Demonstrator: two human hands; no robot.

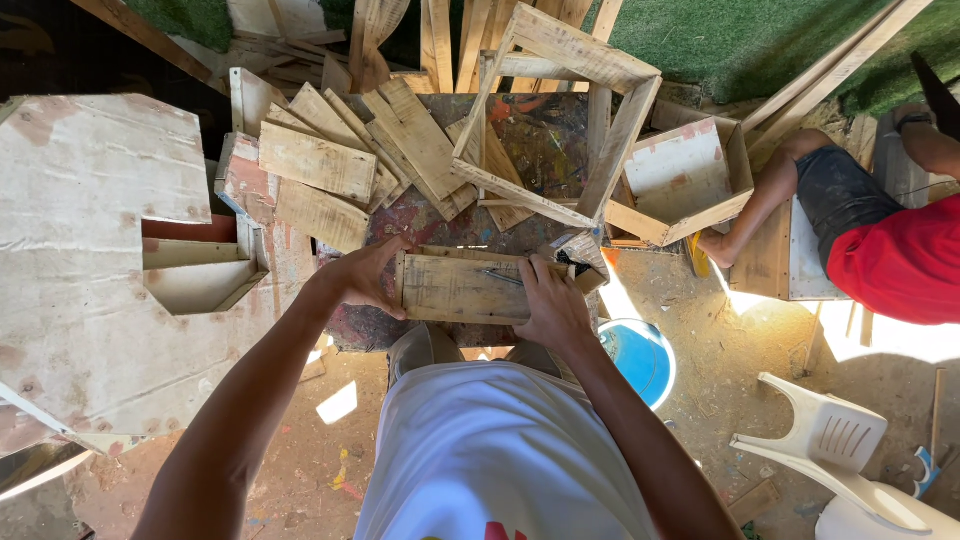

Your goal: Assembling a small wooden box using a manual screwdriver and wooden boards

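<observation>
A small wooden box [462, 287] made of pale planks rests on the front edge of a paint-stained worktable [540, 130]. My left hand [368, 275] grips the box's left end. My right hand [552, 300] lies over its right end, fingers curled around a dark-headed hammer [577, 266] whose handle runs along the box top. Behind the box lies a heap of short wooden planks [340, 160]. An open square wooden frame [560, 115] stands tilted on the table beyond.
Another person in a red shirt [890, 260] sits at the right beside a shallow wooden tray [685, 180]. A blue bucket [640, 355] stands on the sandy ground below the table. A white plastic chair [835, 450] lies at lower right; large plywood sheets [90, 250] fill the left.
</observation>
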